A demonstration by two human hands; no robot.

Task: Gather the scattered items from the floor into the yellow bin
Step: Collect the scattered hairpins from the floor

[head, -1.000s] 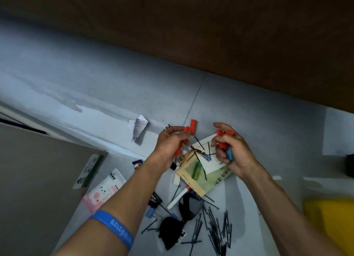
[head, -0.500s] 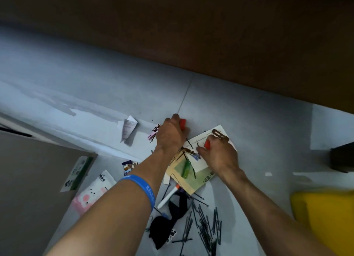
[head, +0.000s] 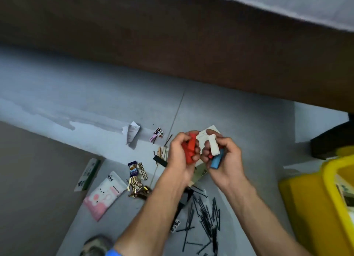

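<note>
The yellow bin (head: 314, 204) stands at the near right, partly out of view. A pink-and-white packet (head: 104, 195) lies at the near left; its print is too blurred to read. Both my forearms reach forward. My left hand (head: 181, 156) curls around red blocks (head: 190, 150). My right hand (head: 223, 158) grips a white block (head: 214, 144) and a blue block (head: 217, 161).

Two bare hands meet above a littered grey floor (head: 95, 106). The left hand (head: 181, 152) grips a bundle of red blocks (head: 189, 148); the right hand (head: 223, 156) holds a white block (head: 213, 144) and a blue block (head: 217, 161). Black hairpins (head: 206, 215) lie scattered below, a pink packet (head: 104, 195) to the left, a yellow bin (head: 314, 202) at right.
</note>
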